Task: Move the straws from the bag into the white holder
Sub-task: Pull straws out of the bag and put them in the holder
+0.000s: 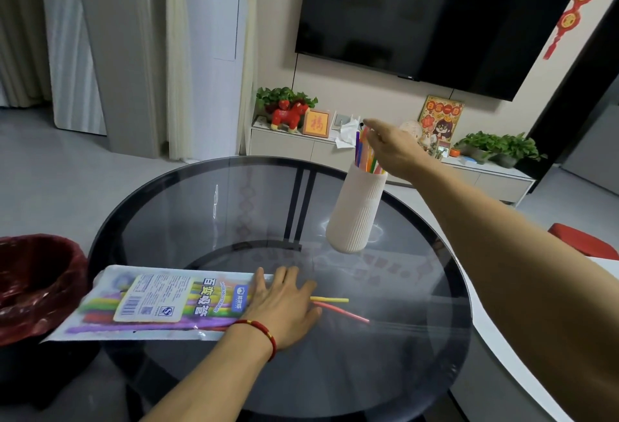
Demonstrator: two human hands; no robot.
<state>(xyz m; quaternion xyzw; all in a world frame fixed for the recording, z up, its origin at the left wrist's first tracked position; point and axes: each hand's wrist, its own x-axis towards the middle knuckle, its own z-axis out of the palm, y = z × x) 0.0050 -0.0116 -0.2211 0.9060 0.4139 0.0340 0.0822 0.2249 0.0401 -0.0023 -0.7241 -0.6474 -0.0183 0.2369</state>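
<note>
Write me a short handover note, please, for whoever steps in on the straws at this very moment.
Left hand: flat, pressing the open end of the bag on the glass table.
Right hand: over the holder, fingers at the tops of the straws in the holder; whether it grips them is unclear.
Done: a bunch of straws stands in the holder.
Left: a yellow straw and a pink straw stick out from under the left hand, and more straws remain in the bag.
</note>
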